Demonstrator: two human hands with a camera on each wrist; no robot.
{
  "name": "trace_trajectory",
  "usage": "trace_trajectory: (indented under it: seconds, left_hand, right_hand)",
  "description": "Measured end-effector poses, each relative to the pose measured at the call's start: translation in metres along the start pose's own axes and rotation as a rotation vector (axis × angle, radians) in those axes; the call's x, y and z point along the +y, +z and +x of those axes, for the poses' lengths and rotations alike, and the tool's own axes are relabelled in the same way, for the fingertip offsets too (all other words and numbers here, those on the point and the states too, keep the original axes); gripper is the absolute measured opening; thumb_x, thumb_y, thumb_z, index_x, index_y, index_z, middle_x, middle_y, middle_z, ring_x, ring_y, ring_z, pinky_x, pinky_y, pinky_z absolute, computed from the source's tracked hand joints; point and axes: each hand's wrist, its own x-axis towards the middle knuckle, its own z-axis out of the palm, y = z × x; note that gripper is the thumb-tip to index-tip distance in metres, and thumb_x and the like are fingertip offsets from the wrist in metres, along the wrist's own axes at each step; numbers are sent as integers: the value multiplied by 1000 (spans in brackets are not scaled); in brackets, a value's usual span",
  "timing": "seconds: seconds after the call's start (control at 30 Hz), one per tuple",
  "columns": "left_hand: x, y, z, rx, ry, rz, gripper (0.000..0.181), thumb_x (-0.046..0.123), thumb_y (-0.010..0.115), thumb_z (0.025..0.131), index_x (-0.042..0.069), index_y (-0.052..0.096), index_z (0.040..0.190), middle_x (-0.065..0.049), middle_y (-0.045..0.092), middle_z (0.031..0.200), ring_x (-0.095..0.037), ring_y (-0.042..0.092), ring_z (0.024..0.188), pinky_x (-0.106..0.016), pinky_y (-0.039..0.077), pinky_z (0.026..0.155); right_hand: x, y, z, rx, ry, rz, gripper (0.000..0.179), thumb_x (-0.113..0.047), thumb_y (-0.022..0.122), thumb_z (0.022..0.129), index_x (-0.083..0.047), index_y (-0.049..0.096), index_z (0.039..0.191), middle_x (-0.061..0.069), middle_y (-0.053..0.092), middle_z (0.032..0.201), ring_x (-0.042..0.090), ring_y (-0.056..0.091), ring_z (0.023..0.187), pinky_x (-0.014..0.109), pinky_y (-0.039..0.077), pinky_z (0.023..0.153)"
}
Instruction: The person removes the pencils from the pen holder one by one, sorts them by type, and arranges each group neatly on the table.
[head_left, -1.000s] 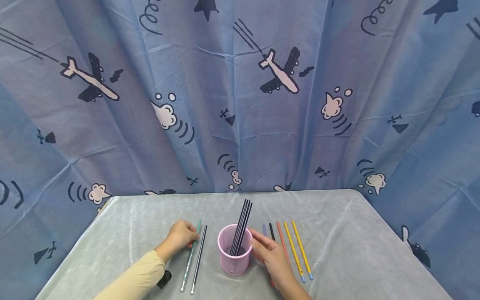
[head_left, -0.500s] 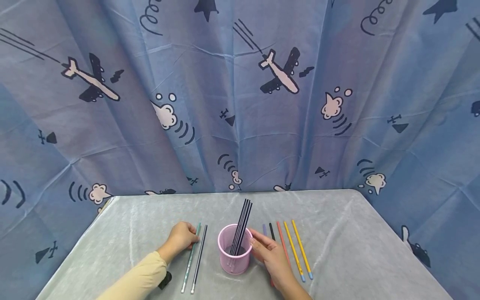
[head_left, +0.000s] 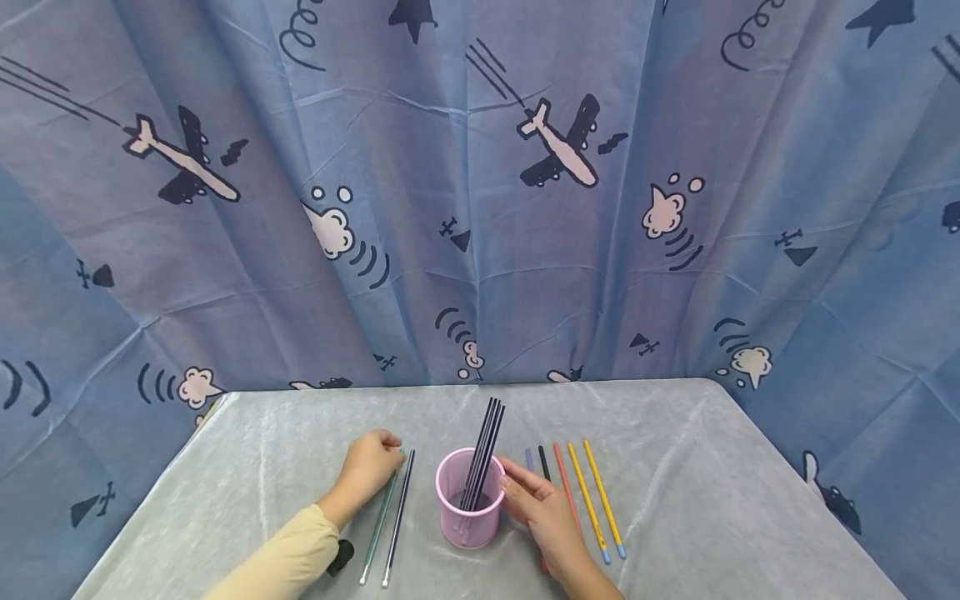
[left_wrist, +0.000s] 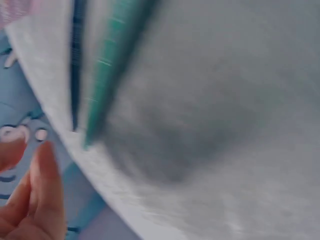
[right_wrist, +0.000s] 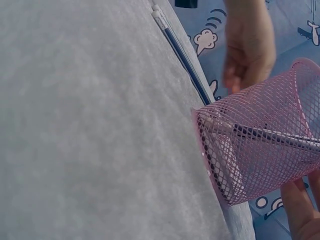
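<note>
your left hand [head_left: 370,467] is at the far end of the green pencil [head_left: 378,532], thumb and fingers apart; the left wrist view shows a gap between the fingertips and that pencil, which lies on the surface [head_left: 697,483]. your right hand [head_left: 546,517] holds the right side of the pink cup [head_left: 470,531], thumb at the near part of the rim and fingers round the far side. the cup stands upright between your 2 hands, and the dark pencils [head_left: 483,454] inside it lean to the right, their upper ends well above the rim.

just beside the green pencil, on the cup's side, you have a navy pencil [head_left: 399,517] lying nearly parallel. past your right hand lie a purple pencil [head_left: 529,458], a black pencil [head_left: 543,462], both partly hidden by it, then a red pencil [head_left: 567,487] and 2 yellow pencils [head_left: 588,500] with blue ends towards you. your left sleeve [head_left: 281,558] is pale yellow. behind the surface hangs a blue curtain [head_left: 420,208] printed with planes.
</note>
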Motion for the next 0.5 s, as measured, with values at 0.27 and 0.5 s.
trace_trajectory:
  seconds: [0.27, 0.5]
  left_hand:
    - [39, 1, -6, 76, 78, -206, 16, 4, 68, 84, -2, 74, 97, -9, 73, 83, -11, 65, 71, -20, 53, 60]
    - [55, 7, -12, 48, 116, -263, 14, 8, 72, 86, 1, 74, 98, -10, 74, 87, -17, 70, 80, -22, 57, 67]
  right_hand:
    - [0, 0, 1, 8, 4, -5, 52, -18, 66, 96, 5, 52, 140, 17, 61, 138, -2, 66, 103, 21, 57, 92]
    - [1, 1, 0, 0, 2, -8, 52, -19, 66, 96, 5, 51, 140, 17, 61, 138, -2, 66, 103, 22, 57, 92]
